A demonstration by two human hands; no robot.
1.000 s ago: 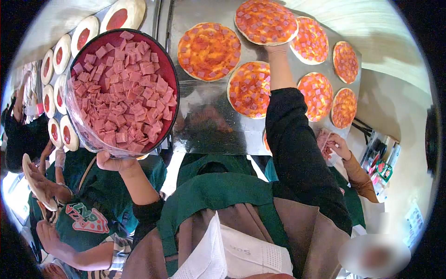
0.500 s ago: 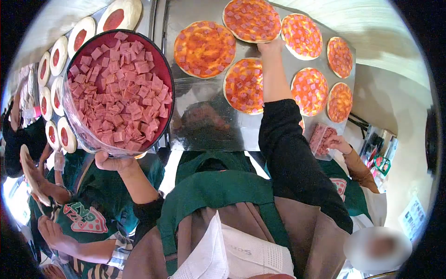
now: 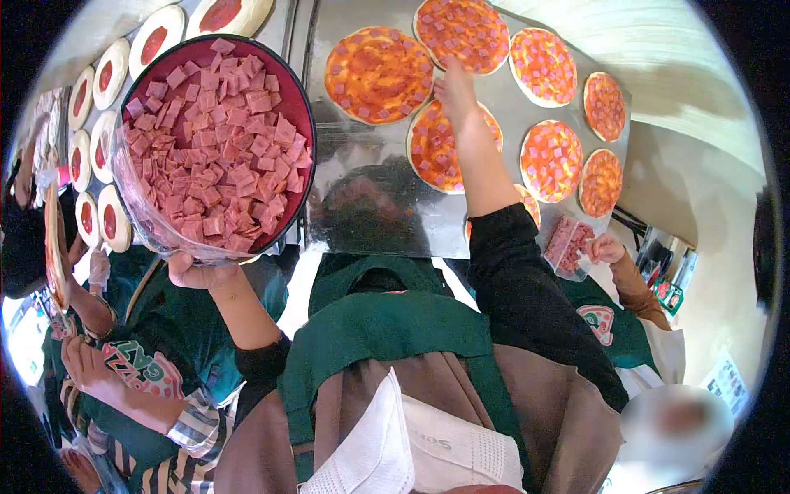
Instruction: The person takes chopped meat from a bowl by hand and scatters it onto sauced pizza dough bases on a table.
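Observation:
My left hand point(image 3: 197, 272) grips the lower edge of a large round bowl point(image 3: 298, 198), which has a dark rim and a red inside. Plastic film clings to its left side. Square pieces of ham point(image 3: 210, 148) fill much of the bowl. My right arm reaches over the metal table, and my right hand point(image 3: 457, 90) hangs between two pizzas with its fingers apart. Its fingertips are at the lower edge of the far pizza point(image 3: 461, 34). Below it, my wrist partly covers a nearer pizza point(image 3: 432, 148). A pizza with fewer ham pieces point(image 3: 378, 76) lies to the left.
More ham-topped pizzas point(image 3: 543, 67) lie to the right on the metal table point(image 3: 370, 198). Dough rounds with red sauce point(image 3: 156, 45) stand at the left. A co-worker's hand point(image 3: 607, 249) is at a clear container of ham point(image 3: 566, 245). Another person's hand point(image 3: 86, 362) shows at lower left.
My right hand has drawn back from the far pizza's edge toward me and slightly left. The bowl stays in my left hand. At left, another person's held dough round has turned edge-on.

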